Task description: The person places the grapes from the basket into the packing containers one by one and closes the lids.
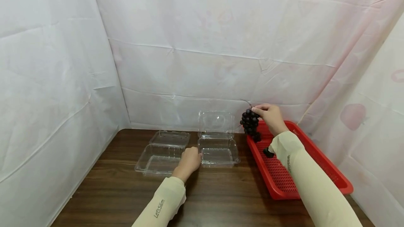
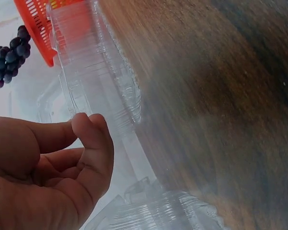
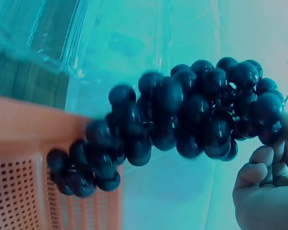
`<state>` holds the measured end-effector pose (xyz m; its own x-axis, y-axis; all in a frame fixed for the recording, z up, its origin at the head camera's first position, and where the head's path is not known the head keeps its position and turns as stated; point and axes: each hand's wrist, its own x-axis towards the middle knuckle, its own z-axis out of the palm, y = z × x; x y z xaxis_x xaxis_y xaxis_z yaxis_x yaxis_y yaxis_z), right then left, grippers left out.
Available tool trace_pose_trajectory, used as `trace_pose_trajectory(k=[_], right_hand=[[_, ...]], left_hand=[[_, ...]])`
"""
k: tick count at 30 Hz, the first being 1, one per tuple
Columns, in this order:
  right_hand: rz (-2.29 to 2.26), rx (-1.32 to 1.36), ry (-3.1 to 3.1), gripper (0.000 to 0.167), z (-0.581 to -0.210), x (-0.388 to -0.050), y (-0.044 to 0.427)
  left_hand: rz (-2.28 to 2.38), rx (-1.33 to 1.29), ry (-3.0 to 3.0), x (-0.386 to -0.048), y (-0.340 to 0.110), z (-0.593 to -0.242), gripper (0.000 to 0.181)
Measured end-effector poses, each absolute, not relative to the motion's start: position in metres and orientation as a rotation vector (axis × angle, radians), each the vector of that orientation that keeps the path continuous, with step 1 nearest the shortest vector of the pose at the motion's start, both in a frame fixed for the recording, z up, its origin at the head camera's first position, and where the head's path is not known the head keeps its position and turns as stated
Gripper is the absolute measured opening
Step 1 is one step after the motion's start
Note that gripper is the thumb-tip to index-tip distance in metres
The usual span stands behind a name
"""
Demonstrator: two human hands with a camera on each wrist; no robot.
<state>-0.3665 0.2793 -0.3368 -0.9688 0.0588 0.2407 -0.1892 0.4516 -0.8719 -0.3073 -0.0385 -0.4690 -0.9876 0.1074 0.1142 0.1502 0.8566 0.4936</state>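
A bunch of dark grapes (image 1: 250,122) hangs from my right hand (image 1: 270,116), which pinches it at the stem end over the left rim of a red basket (image 1: 322,162). In the right wrist view the grapes (image 3: 182,112) stretch across the middle, with the fingertips at their upper end. My left hand (image 1: 190,159) pinches the near-left rim of a clear plastic clamshell box (image 1: 218,151), whose lid (image 1: 216,123) stands up at the back. In the left wrist view the thumb and forefinger of the left hand (image 2: 72,167) meet at the clear rim.
Another clear clamshell box (image 1: 157,160) stands open left of the left hand, its lid (image 1: 169,138) folded back. Beneath everything is a dark wooden table (image 1: 221,192). White sheeting (image 1: 189,62) walls the back and sides. A small black thing (image 1: 268,152) shows by the right wrist, its kind unclear.
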Motion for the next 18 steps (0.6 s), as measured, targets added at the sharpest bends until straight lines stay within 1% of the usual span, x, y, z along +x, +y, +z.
trace_pose_trajectory(k=[5, 12, 18], right_hand=[[1.545, 0.147, -2.463, 0.040, -0.333, -0.365, 0.266], [1.618, 0.169, -2.456, 0.036, -0.326, -0.367, 0.245], [1.666, 0.191, -2.475, 0.033, -0.321, -0.366, 0.227]], left_hand=[[-0.885, -0.174, -2.953, -0.306, -0.040, -0.469, 0.027], [-1.064, -0.156, -2.931, -0.304, -0.041, -0.466, 0.026], [-1.088, -0.110, -2.911, -0.301, -0.040, -0.464, 0.021]])
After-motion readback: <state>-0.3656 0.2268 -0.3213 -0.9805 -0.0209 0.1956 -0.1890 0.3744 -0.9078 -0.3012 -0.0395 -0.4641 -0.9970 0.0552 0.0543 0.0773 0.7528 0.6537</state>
